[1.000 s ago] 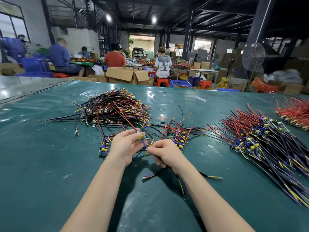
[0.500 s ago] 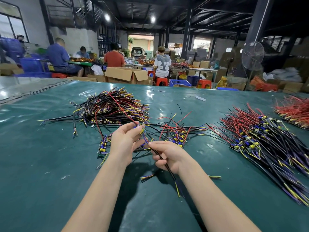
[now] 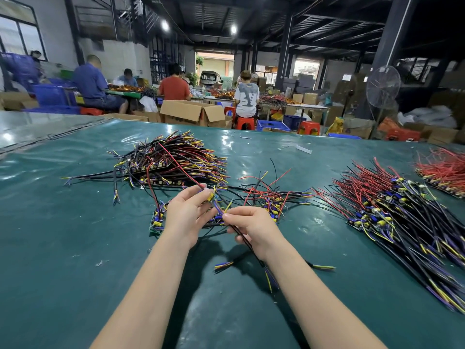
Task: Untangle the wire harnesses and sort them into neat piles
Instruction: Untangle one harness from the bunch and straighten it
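Observation:
A tangle of harnesses, small circuit boards with red, black, blue and yellow wires, lies in the middle of the green table. My left hand pinches one board with a yellow part at its fingertips, just above the tangle. My right hand grips that harness's black cable, which runs down under the wrist. A big stack of harnesses sits behind my hands. A second sorted pile lies to the right.
A pile of red-wired boards lies at the far right edge. One loose board rests left of my left hand. Cardboard boxes, stools and seated workers stand beyond the table's far edge.
Both hands stay at the same harness. My right hand has slid along the black cable and pulled it a little straighter; my left hand lifted the board slightly.

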Demonstrator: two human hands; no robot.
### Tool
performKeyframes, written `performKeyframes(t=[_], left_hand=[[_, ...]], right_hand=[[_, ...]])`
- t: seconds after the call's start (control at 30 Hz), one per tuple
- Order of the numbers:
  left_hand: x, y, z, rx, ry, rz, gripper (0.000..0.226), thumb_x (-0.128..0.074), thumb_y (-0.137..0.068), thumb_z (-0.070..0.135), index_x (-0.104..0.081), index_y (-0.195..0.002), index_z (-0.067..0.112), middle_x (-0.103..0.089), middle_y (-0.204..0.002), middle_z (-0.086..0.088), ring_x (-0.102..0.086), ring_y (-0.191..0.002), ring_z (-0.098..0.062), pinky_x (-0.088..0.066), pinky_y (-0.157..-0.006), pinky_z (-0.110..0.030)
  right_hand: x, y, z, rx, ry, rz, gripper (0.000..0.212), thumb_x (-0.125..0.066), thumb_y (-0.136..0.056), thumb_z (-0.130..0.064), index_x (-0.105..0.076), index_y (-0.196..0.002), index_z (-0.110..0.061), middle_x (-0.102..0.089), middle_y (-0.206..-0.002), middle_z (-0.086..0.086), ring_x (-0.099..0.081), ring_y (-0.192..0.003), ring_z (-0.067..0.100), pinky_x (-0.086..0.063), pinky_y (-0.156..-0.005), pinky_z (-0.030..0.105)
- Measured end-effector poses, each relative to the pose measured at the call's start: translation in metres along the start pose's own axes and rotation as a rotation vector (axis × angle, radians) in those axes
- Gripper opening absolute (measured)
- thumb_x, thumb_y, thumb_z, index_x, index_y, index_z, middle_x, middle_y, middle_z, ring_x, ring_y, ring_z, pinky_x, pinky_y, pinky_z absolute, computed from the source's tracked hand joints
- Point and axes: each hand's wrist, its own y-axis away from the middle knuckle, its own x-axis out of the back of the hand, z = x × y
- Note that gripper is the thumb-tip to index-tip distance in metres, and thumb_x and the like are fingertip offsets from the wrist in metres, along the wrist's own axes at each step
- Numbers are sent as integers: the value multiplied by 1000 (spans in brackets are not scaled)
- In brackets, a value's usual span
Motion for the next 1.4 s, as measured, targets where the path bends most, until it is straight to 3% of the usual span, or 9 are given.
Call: performKeyframes(t=[0.17,0.27,0.37,0.43,0.53,0.87,1.0,1.27,1.4], left_hand=[[1,-1,-3,1,17,8,14,-55,-89,0,-55,-80,11,-57,-77,-5,-55,-68,-16,-53,-48,-18],[1,-2,-4,7,-1,8,14,-56,-88,2,-57,-80,13,-58,-75,-4,-54,-66,-15,-54,-49,-19],[2,-3,-6,38,-109,-13,11,-58,-89,10,-56,-83,19,-59,-84,0,-55,-71,-11,-54,-62,-27],[1,-2,-7,70,-115,-37,12,-56,-91,11,-55,-83,20,-56,-83,1,-53,-73,-12,-55,-58,-29],[0,-2,-6,66,-88,-19,17,-53,-91,5,-54,-80,17,-54,-78,-1,-52,-67,-14,-51,-42,-19],[3,-4,-4,191,49,-7,18,-48,-92,-2,-53,-79,9,-56,-77,-9,-62,-61,-20,-54,-43,-25],[3,-5,-7,212,36,-19,17,-47,-92,-5,-53,-81,6,-56,-76,-10,-62,-59,-21,-55,-48,-29],[3,-5,-7,174,-10,-66,16,-53,-84,-12,-56,-86,4,-62,-75,-8,-61,-69,-17,-55,-52,-18],[3,-2,-8,130,-6,-111,20,-51,-84,-15,-56,-81,4,-68,-59,-2,-67,-56,-9,-54,-53,-15]], right_hand=[[0,-1,0,6,-34,25,22,-61,-83,1,-61,-65,-11,-58,-54,-1,-52,-40,3,-31,-37,12],[1,-1,-1,-57,-131,-58,21,-55,-87,3,-59,-69,-7,-54,-53,1,-47,-39,3,-27,-33,11],[4,-2,-2,-169,-258,-138,19,-49,-90,4,-58,-75,-4,-52,-56,3,-45,-38,4,-25,-31,10],[5,-2,-2,-206,-291,-167,19,-47,-91,5,-57,-76,-2,-51,-53,3,-43,-37,4,-24,-30,10],[5,-2,-2,-189,-273,-175,18,-46,-91,5,-57,-78,0,-48,-52,2,-42,-37,4,-24,-31,10],[5,-4,1,17,158,-56,22,-55,-87,1,-56,-69,-10,-48,-57,1,-47,-38,2,-31,-35,12],[5,-2,3,-59,135,-95,21,-55,-88,2,-52,-70,-8,-50,-63,3,-60,-41,7,-39,-33,15],[0,1,2,-95,43,-102,25,-50,-91,1,-49,-68,-10,-47,-50,-2,-55,-38,5,-29,-34,10],[-4,1,0,-88,-109,-112,23,-50,-91,0,-49,-71,-12,-47,-56,0,-55,-38,7,-29,-34,11]])
